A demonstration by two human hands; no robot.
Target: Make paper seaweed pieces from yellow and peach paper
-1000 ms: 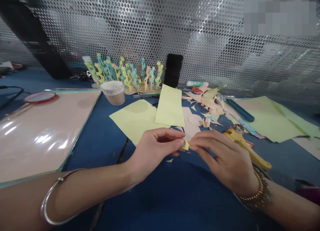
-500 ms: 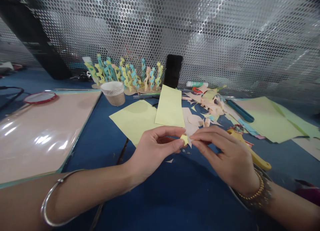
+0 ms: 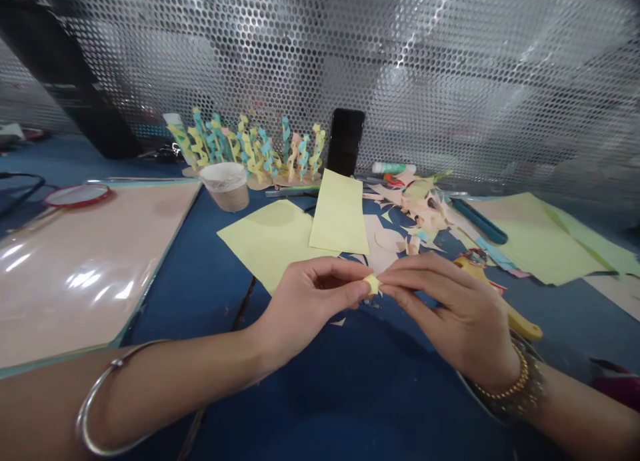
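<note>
Between thumb and index finger, my left hand pinches a small yellow paper star above the blue table. From the other side, the thumb and fingertips of my right hand are closed on the star's right edge. The fingers hide part of the star. Just behind the hands lie a yellow paper strip and a larger yellow sheet. A pale pink paper piece with a rounded shape rests behind the star.
Paper spirals topped with stars stand at the back, behind a paper cup. A black phone leans upright. Paper scraps, a teal cutter and yellow-handled scissors lie right. A plastic-covered pink stack lies left.
Both hands have shifted very slightly, and the star has moved a little right and down. The right fingertips have come closer onto its edge. Everything else stays in place.
</note>
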